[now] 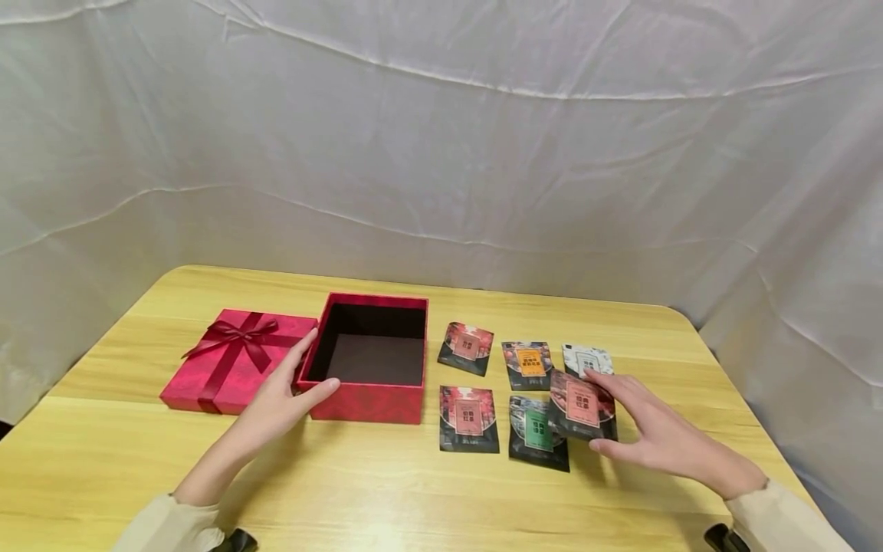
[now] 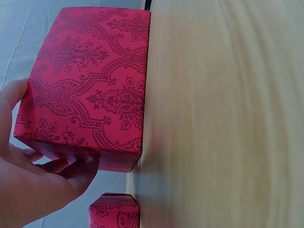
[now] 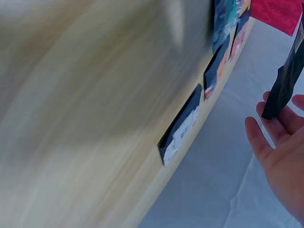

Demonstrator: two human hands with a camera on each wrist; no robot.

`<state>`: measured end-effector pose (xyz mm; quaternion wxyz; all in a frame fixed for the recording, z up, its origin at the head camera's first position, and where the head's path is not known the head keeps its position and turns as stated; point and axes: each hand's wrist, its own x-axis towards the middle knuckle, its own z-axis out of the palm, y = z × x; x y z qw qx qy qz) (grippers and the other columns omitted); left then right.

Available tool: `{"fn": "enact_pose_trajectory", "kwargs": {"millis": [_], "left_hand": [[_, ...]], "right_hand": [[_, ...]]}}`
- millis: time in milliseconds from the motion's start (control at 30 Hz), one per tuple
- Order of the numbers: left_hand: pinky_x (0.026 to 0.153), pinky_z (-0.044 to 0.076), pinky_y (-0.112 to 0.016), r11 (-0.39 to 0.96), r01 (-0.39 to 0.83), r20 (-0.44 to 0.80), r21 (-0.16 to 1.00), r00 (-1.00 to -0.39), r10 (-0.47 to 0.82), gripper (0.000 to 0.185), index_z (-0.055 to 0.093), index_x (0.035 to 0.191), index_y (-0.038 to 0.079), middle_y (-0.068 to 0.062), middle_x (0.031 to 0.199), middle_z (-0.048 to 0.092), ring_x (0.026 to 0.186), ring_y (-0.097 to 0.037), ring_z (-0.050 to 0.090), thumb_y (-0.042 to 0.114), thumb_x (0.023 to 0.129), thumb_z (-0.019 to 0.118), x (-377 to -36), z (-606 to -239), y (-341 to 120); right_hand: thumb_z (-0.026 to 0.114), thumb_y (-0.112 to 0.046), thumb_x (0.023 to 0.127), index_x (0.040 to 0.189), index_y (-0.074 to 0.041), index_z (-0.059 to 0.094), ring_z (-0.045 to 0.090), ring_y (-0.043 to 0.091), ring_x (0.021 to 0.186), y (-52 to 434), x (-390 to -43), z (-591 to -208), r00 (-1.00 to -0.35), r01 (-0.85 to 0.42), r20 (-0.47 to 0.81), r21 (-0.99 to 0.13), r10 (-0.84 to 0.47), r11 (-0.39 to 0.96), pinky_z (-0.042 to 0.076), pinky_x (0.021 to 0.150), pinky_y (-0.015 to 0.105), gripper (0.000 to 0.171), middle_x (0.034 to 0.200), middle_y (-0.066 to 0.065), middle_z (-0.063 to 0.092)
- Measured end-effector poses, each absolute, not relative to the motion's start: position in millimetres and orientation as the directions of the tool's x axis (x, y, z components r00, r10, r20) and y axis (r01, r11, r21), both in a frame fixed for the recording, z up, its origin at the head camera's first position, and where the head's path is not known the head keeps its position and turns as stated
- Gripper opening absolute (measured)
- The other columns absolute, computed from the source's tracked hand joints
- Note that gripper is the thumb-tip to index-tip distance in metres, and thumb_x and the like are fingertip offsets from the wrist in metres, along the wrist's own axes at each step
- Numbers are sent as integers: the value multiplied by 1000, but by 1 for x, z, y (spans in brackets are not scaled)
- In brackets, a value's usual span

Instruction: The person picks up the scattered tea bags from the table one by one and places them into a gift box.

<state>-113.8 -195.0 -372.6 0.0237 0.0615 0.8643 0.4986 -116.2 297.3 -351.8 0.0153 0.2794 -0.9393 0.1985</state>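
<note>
My left hand (image 1: 286, 392) holds the near left corner of an open red gift box (image 1: 367, 402), thumb at the front rim and fingers along the left side. The left wrist view shows the box's patterned red wall (image 2: 90, 80) close up, with the fingers against its side. In my right hand (image 1: 655, 433) is a dark tea sachet (image 1: 582, 412) with a pink label, pinched between thumb and fingers and lifted above the table. It partly covers a green-labelled sachet (image 1: 538, 433) and a white-patterned sachet (image 1: 586, 356). The right wrist view shows the held sachet (image 3: 285, 80) edge-on.
Left of the box lies its red lid (image 1: 200, 376) with a ribbon bow. To the box's right are two pink-labelled sachets, one farther back (image 1: 467, 349) and one nearer (image 1: 469, 419), and an orange-labelled sachet (image 1: 527, 366). A pale curtain (image 1: 441, 153) hangs behind the wooden table (image 1: 400, 491).
</note>
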Motion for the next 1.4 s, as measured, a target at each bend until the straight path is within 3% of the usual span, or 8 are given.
{"fn": "enact_pose_trajectory", "kwargs": {"millis": [567, 1033, 1400], "left_hand": [[100, 30, -68, 487, 73, 15, 870, -992, 123, 86, 11, 157, 19, -19, 157, 18, 139, -45, 19, 38, 92, 65, -112, -373, -196], [100, 29, -68, 486, 75, 18, 871, -993, 121, 86, 12, 157, 19, -19, 156, 21, 139, -45, 20, 38, 92, 64, -113, -374, -194], [100, 28, -69, 487, 73, 15, 870, -992, 122, 86, 11, 157, 19, -20, 156, 19, 139, -46, 18, 38, 93, 64, -113, -373, -195]], "right_hand": [[77, -41, 80, 145, -1, 40, 51, 29, 116, 268, -135, -339, -754, -652, 161, -306, -637, 694, 45, 90, 56, 85, 132, 14, 52], [72, -45, 84, 146, -2, 39, 51, 20, 112, 245, -147, -329, -724, -683, 133, -280, -677, 675, 47, 89, 51, 82, 128, 6, 54], [69, -46, 86, 147, -4, 37, 48, 24, 119, 230, -154, -318, -714, -688, 106, -290, -692, 665, 46, 91, 50, 81, 136, 9, 50]]}}
